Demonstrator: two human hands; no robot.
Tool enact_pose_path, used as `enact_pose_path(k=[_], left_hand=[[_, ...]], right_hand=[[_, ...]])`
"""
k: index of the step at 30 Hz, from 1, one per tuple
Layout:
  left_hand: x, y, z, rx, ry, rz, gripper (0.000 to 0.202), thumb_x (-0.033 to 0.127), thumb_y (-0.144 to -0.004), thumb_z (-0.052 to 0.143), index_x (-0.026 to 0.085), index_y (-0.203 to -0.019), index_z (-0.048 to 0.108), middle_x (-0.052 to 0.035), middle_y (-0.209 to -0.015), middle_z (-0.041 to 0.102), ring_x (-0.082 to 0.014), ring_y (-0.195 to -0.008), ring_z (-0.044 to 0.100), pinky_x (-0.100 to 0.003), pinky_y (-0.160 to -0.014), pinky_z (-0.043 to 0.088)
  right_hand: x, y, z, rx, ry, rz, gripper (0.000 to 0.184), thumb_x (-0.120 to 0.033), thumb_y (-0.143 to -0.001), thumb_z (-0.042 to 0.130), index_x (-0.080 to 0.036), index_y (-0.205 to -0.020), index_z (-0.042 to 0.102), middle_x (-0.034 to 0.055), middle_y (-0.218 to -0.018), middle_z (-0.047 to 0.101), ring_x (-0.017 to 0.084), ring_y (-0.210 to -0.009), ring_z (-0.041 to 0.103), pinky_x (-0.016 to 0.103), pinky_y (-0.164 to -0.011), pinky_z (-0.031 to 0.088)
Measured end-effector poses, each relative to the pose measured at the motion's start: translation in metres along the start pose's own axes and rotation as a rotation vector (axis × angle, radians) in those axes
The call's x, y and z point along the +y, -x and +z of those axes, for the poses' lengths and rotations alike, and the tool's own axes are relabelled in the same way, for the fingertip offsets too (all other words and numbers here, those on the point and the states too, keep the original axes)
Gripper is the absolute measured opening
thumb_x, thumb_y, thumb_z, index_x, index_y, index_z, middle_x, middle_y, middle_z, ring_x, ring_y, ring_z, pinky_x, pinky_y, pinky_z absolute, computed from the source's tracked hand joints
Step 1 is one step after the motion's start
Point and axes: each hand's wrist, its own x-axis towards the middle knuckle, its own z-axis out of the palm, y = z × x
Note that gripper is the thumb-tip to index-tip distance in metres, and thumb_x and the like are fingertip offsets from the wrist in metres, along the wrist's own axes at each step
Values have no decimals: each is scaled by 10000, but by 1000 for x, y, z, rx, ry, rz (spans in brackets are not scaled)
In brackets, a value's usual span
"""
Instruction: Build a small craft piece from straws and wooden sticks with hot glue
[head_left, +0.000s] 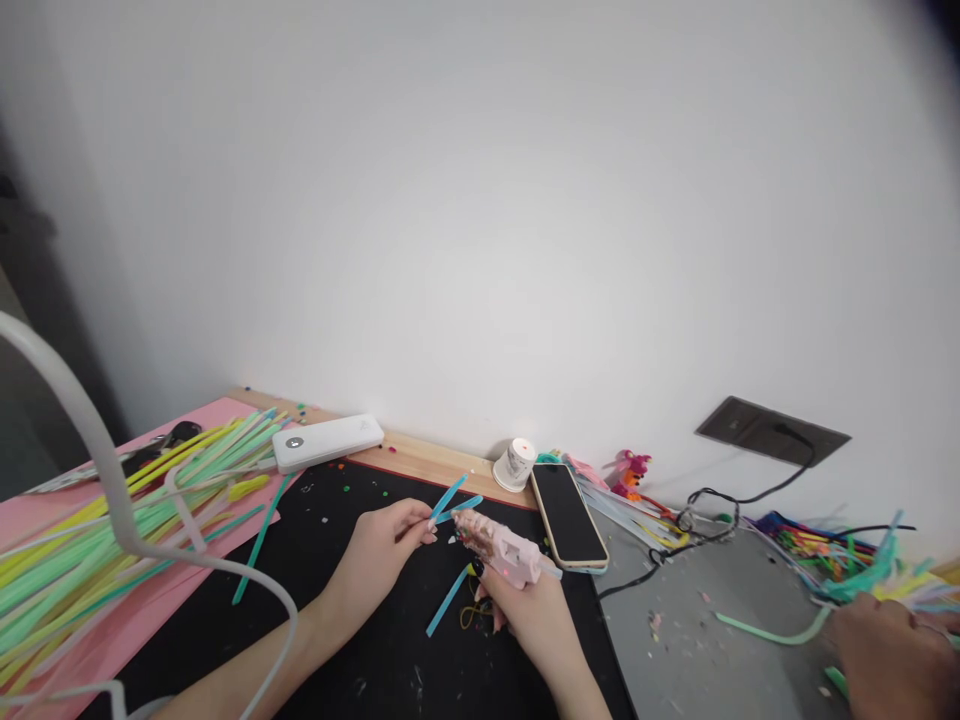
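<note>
My left hand (377, 557) pinches a short blue straw piece (448, 497), folded or crossed with a second blue piece, just above the black mat (360, 640). My right hand (525, 610) grips a pink hot glue gun (501, 550) with its nozzle pointed left at the blue straw pieces. Another blue straw piece (448, 601) lies on the mat below the gun, beside a small yellowish loop (474, 614).
A heap of green and yellow straws (112, 540) lies on pink paper at left, with a white power bank (327, 441) behind. A phone (568, 514), a small white cup (515, 464), cables and colourful straws (832, 560) sit at right. Another person's hand (892, 655) rests at bottom right.
</note>
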Motion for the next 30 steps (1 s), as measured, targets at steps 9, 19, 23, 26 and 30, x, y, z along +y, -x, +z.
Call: enact_pose_path(k=[9,19,23,26,30], left_hand=[[5,5,1,-28,-36,65,90,253,-782,511,200,-764,582,-6,-729,703,-190,-738,694,-273,-710,534],[7,6,1,-23,-59,84,98,246,-783,500,202,-767,586,-9,-748,714,-185,-745,696,-262,-715,529],[9,7,0,-30,-109,99,113,241,-784,489,208,-773,597,-4,-755,721,-182,-751,692,-254,-708,523],[12,7,0,-15,-125,99,112,240,-781,491,208,-765,597,-4,-746,721,-183,-730,690,-256,-697,523],[13,6,0,-10,-103,84,107,251,-782,497,210,-755,592,-4,-745,719,-189,-736,696,-262,-700,530]], right_hand=[[8,-4,2,-21,53,-41,383,-163,-706,516,-166,-1054,676,-38,-523,557,66,-344,412,166,-340,337],[13,-5,2,-26,88,-43,383,-152,-708,507,-172,-1053,673,-42,-507,556,72,-344,422,167,-346,337],[11,-5,3,-10,96,-44,325,-154,-707,508,-148,-976,691,-42,-486,552,72,-333,420,168,-344,338],[6,-3,3,-1,96,-10,309,-164,-702,527,-156,-960,697,-47,-474,556,74,-319,425,169,-341,338],[3,-2,3,21,111,21,267,-173,-711,536,-159,-909,715,-52,-423,539,81,-316,438,168,-345,334]])
